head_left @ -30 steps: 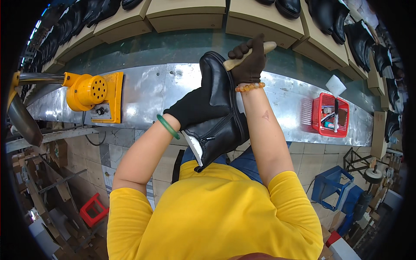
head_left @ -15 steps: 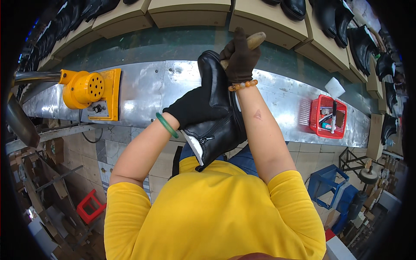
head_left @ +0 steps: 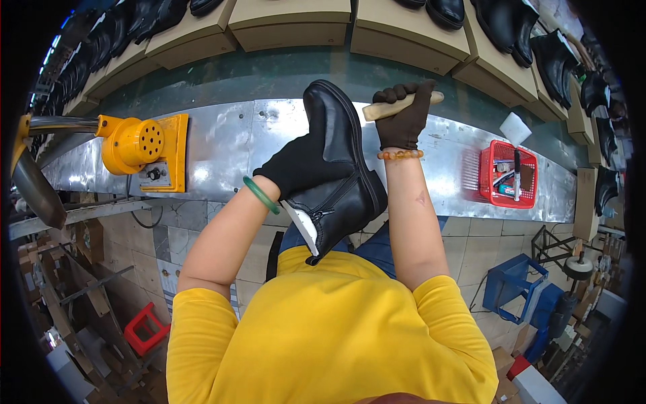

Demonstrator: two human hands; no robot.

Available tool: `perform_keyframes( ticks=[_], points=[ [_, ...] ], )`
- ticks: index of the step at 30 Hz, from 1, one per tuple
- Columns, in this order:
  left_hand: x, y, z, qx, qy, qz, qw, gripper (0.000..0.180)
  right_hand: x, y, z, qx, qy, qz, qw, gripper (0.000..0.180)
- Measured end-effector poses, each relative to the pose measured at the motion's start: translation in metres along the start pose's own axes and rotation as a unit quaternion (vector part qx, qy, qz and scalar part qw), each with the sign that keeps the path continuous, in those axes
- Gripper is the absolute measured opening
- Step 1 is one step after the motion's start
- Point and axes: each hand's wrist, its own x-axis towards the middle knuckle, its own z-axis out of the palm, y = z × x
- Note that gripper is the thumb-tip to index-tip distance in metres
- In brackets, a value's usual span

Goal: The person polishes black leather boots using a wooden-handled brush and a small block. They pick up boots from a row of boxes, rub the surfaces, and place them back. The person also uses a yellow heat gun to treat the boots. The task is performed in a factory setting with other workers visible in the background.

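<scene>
A black leather ankle boot is tilted in front of me, its toe pointing away and its opening toward my body. My left hand, in a black glove, is closed round the boot's ankle. A side zipper runs near the opening, where a white insert shows. Right of the toe, my right hand, in a dark brown glove, is wrapped round a pale tan wooden-looking stick. This stick is apart from the boot. Both its ends stick out of the fist.
A metal-topped bench runs across under the boot. On its left stands a yellow machine; on its right, a red plastic basket of small items beside a white block. Cardboard boxes carrying black boots line the far side.
My right hand has moved right, off the boot's toe and sole edge, carrying the stick with it. My left hand and the boot have barely shifted.
</scene>
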Motion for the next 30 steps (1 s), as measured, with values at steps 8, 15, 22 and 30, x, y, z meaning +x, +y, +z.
perform_keyframes(
  ticks=[8, 15, 22, 30],
  points=[
    [0.002, 0.016, -0.004, 0.034, -0.012, -0.053, 0.998, 0.124, -0.006, 0.011, 0.022, -0.066, -0.023, 0.0, 0.998, 0.043],
    [0.002, 0.012, -0.003, 0.019, -0.009, -0.033, 0.999, 0.122, -0.008, 0.015, 0.026, -0.087, -0.012, 0.01, 0.996, 0.041],
    [0.004, -0.001, 0.001, -0.006, 0.017, 0.044, 0.999, 0.122, -0.009, 0.021, 0.034, -0.162, -0.068, -0.023, 0.984, 0.031],
    [0.012, 0.004, -0.001, 0.024, -0.037, -0.006, 0.999, 0.12, -0.01, 0.029, 0.039, -0.354, -0.131, -0.154, 0.913, 0.025]
  ],
)
